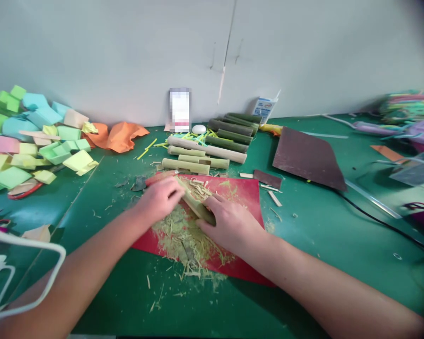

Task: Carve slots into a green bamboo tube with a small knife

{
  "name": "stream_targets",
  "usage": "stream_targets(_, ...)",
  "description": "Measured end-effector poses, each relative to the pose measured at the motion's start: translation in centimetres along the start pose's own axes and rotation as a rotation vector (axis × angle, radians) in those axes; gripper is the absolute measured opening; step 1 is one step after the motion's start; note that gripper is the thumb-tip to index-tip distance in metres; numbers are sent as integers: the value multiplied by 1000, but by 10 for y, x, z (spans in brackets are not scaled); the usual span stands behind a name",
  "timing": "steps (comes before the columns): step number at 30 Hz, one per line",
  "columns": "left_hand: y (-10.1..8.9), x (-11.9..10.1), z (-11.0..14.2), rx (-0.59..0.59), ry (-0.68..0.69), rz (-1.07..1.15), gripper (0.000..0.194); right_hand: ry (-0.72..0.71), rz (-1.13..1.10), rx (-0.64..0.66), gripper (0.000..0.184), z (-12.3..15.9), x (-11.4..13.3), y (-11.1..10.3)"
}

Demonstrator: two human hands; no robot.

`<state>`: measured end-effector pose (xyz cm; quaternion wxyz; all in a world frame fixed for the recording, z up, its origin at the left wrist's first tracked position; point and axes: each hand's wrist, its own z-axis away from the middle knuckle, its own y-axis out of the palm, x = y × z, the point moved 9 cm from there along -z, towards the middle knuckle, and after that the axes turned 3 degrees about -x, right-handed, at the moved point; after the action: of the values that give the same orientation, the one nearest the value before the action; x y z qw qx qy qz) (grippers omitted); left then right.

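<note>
At the far left a white curved frame [61,263] is cut off by the edge of the view and crosses in front of the left forearm. Above it a heap of folded paper pieces [38,136], green, blue, pink and yellow, runs out of view, its lower layers hidden; crumpled orange paper [124,137] lies just beside it. The left hand [159,200] is curled, fingers and thumb drawn close together at the far end of a green bamboo tube [191,201]; a red handle [161,177] shows just behind its knuckles, and whether this hand grips the handle, the tube or both cannot be told. The tube slants above a red sheet [249,195] on the green surface [127,292], and pale shavings [175,235] cover much of the sheet. Farther back stands an upright phone-like item [180,110] with its front blurred out, and more bamboo pieces [208,149] lie in a row, some partly overlapping. The right hand [233,223] is bent around the near end of the tube, partly closed on it, its palm side hidden. Rightward lies a dark board [305,157]; at the right edge a clear container [419,167] is cut off, and the bundle [410,106] of coloured strips above it is smeared by blur.
</note>
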<state>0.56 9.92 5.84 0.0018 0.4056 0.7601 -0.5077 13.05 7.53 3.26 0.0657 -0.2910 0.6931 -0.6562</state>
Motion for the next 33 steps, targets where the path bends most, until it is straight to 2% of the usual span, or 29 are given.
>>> stream_targets(2, -14, 16, -2, -105, -60, -73, 15, 7, -2, -1, 20, 0, 0, -2)
stream_targets(4, -24, 27, -2, -150, -81, -126, 13, 2, -12, -21, 26, -2, 0, -8)
stream_targets(7, -40, 33, 1, -215, -87, -212, 14, 29, -27, -161, 33, -9, -14, -33)
stream_targets(9, -53, 39, 5, -270, -133, -282, 15, 120, -6, -285, 30, -15, -39, -54)
stream_targets(11, -64, 49, 9, -307, -192, -339, 16, 233, 58, -348, 28, -21, -71, -69)
stream_targets(15, -78, 70, 13, -369, -250, -312, 16, 372, 205, -279, 31, -32, -128, -73)
stream_targets(18, -77, 86, 17, -377, -377, -136, 20, 402, 300, -175, 35, -35, -151, -63)
stream_targets(22, -59, 97, 22, -327, -578, 240, 24, 390, 324, -119, 29, -36, -155, -53)
stream_targets(26, -52, 94, 21, -358, -609, 509, 20, 413, 339, -116, 30, -34, -158, -53)
stream_targets(31, -51, 94, 21, -384, -624, 610, 18, 452, 349, -101, 35, -33, -163, -56)
stream_targets(33, -48, 92, 22, -382, -634, 642, 18, 440, 343, -171, 35, -33, -156, -63)
